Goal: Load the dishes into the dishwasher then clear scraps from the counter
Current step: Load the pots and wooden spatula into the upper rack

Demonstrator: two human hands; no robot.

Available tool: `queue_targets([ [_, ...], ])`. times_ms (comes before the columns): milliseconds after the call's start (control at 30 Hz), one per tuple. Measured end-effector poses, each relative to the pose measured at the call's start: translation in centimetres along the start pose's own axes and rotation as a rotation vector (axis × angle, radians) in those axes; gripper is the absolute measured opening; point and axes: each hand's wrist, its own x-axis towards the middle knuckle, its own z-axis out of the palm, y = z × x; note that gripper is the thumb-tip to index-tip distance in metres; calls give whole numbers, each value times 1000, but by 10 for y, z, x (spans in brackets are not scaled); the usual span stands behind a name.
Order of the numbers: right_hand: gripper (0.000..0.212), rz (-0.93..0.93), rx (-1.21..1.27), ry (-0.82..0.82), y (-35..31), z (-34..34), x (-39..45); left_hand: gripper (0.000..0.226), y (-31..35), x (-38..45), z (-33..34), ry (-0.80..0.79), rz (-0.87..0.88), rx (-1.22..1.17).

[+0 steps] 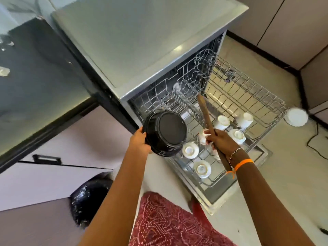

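Observation:
My left hand grips the rim of a black bowl, held upside down and tilted at the near left corner of the pulled-out upper rack. My right hand holds a long wooden utensil by its shaft, its end pointing up toward the rack's middle; its fingers also touch a white cup. Several white cups stand upside down in the rack's near part. The dishwasher stands open with its door folded down.
A dark counter with a few small scraps lies to the left. A black bin bag sits on the floor below it. A round white object and a black cable lie on the floor right of the rack.

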Motion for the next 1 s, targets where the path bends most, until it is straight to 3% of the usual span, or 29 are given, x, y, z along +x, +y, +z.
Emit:
queue_targets([
  [267,25,57,-149,-96,38,-20,54,29,-18,64,46,19,64,-208],
  [400,24,73,-54,-81,36,-18,78,38,-16,112,62,129,110,-156],
  [500,24,67,-42,-52,35,-17,100,39,-18,133,82,101,195,-116],
  [733,22,49,-10,-13,35,-22,135,50,-37,182,107,205,71,-218],
  [1000,24,70,-36,-14,36,-22,158,49,-32,209,118,256,26,-141],
])
